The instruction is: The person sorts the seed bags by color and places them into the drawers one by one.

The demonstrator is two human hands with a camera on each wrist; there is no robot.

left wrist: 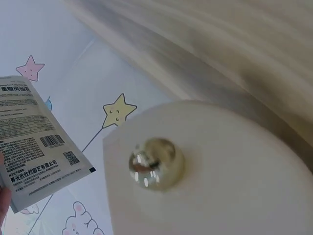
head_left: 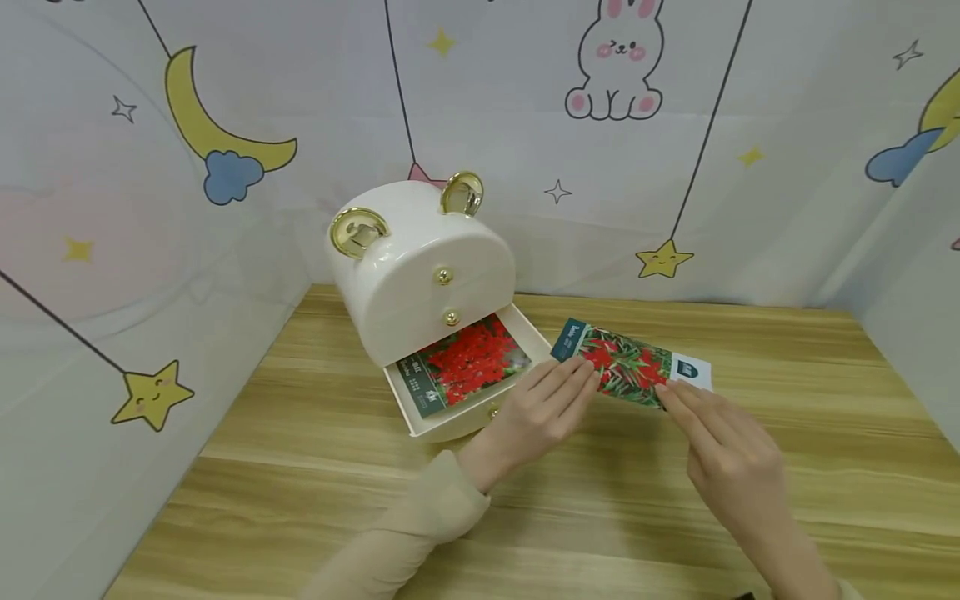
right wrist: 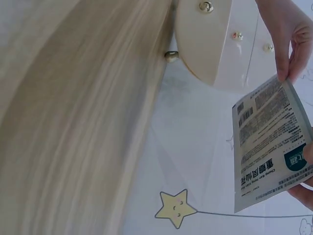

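Observation:
A seed packet point(head_left: 626, 367) with red flowers on its front is held up off to the right of a white cabinet point(head_left: 420, 287). My left hand point(head_left: 542, 408) pinches its left end, in front of the open bottom drawer point(head_left: 401, 404). At the other end, near the white corner, my right hand point(head_left: 729, 450) grips it. Inside that drawer lies another packet point(head_left: 474, 360) with red flowers. The printed back of the held packet point(left wrist: 39, 147) shows in the left wrist view; the right wrist view has the packet point(right wrist: 269, 142) tilted between both hands.
The rounded cabinet has gold ears point(head_left: 358, 232) and gold knobs point(head_left: 444, 276), its upper drawers closed. It stands on a wood-grain table point(head_left: 315, 467), near a cloth backdrop point(head_left: 517, 125) printed with moons, stars and a rabbit.

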